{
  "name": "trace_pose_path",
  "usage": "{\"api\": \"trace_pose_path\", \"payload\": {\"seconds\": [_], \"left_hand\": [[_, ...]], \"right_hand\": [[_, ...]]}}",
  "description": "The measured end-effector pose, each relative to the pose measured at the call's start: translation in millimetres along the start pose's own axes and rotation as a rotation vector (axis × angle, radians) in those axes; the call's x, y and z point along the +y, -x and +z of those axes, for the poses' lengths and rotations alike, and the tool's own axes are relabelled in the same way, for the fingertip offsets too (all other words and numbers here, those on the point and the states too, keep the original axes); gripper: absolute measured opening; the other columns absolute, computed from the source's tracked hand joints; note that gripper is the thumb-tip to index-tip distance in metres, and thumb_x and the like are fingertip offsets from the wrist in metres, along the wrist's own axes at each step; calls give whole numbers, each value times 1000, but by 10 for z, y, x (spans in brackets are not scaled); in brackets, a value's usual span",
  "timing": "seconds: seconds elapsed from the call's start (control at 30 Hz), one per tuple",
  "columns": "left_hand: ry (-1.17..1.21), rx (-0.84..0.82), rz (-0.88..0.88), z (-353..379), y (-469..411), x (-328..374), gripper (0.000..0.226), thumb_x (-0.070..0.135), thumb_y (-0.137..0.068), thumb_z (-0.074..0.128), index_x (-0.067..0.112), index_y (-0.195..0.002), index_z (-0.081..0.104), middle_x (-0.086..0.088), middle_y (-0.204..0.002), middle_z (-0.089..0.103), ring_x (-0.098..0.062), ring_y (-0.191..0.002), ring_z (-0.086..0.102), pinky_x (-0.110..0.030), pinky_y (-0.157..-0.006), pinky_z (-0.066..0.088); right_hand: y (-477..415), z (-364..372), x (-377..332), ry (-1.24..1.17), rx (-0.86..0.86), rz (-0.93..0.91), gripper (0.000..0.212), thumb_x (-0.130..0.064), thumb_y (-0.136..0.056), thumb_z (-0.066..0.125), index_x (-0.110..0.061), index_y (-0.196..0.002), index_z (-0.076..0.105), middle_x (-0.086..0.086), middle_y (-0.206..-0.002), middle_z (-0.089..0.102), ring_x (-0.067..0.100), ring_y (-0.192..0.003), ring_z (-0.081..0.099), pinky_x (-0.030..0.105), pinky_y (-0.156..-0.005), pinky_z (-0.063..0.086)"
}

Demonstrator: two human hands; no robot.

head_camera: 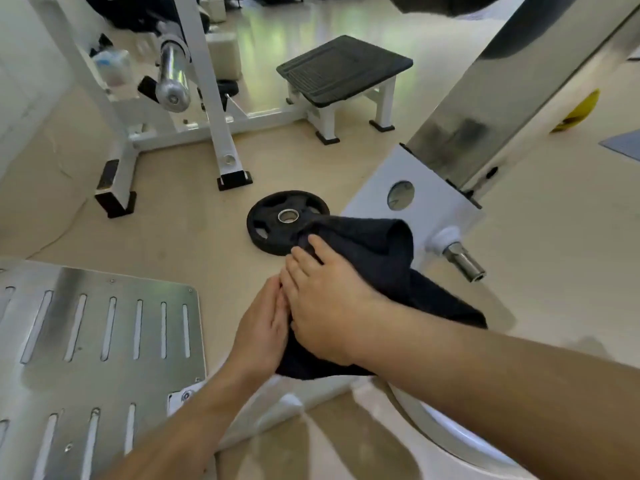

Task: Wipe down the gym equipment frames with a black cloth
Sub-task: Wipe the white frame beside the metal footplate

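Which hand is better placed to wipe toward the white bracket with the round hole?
Likely the right. The right hand lies flat on the black cloth, nearest the white bracket; the left hand only touches the cloth's edge.

My only view rides on the head, wide-angle, pitched forward and down at the floor [173, 237]. The left hand [259, 327] and right hand [329, 306] sit close beneath the lens, just below centre; the step platform [346, 71] lies farther off at 12 o'clock.

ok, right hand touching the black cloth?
Touching. The head view shows the right hand lying on the black cloth, fingers pressed into its folds.
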State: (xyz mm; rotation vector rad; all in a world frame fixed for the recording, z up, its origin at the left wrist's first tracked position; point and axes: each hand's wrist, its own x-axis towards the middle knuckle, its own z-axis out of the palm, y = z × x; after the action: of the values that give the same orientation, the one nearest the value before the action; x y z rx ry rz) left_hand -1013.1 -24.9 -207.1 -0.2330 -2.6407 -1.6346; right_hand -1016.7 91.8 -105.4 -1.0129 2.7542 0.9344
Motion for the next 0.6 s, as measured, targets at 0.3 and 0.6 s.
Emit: {"api": "trace_pose_path", "payload": {"seconds": [0.3, 0.6], "left_hand": [[231, 81, 121, 211, -301, 542, 50, 40, -95, 34, 29, -143, 39, 21, -143, 42, 11, -130, 36, -17, -111, 26], [78, 185, -275, -74, 578, -1180, 36, 19, -105, 34, 34, -137, 37, 11, -142, 43, -10, -136, 38, -24, -114, 27]], "right_hand": [[344, 94, 320, 41, 166, 241, 65, -33, -100, 9, 12, -147, 4, 35, -153, 0, 44, -145, -1, 53, -116, -3], [-731, 478, -1490, -296, 114, 168, 50, -19, -104, 33, 3, -148, 20, 17, -157, 20, 25, -145, 19, 30, -118, 14]]}}
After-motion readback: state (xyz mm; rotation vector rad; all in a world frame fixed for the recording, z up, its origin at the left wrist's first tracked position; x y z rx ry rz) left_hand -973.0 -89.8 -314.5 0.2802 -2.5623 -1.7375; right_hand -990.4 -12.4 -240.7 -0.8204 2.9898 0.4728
